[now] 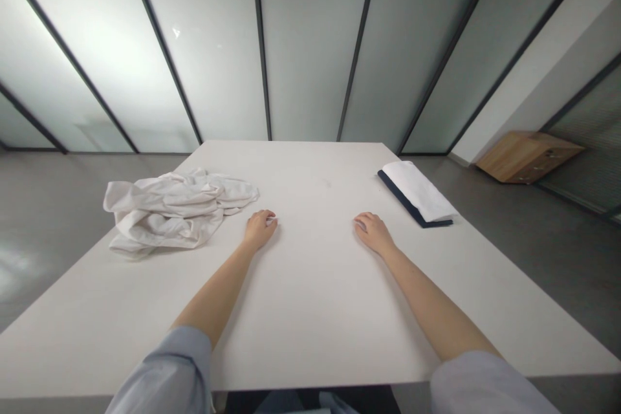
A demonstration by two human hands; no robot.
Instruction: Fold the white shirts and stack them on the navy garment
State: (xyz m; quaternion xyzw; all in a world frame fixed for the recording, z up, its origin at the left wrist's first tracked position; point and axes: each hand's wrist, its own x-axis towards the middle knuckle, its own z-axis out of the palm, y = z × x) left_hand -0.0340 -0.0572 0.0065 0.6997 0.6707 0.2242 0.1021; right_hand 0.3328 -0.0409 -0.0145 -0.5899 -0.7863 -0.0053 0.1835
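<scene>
My left hand (261, 229) rests on the white table (310, 310), its fingers loosely bent with a gap to the thumb and nothing held. Just to its left lies a crumpled white cloth (179, 207), heaped in loose folds and partly hanging over the table's left edge; the hand is apart from it. My right hand (372, 231) also lies on the tabletop, palm down, fingers a little curved and holding nothing. To the right of that hand, a folded white cloth (420, 191) sits on top of a dark navy folded piece (405, 200), not touched by the hand.
Beyond the table's far edge stands a frosted glass partition (310, 45) with dark frames. A wooden cabinet (521, 155) is on the grey floor (504, 226) at the right. The table's near edge runs close to my body.
</scene>
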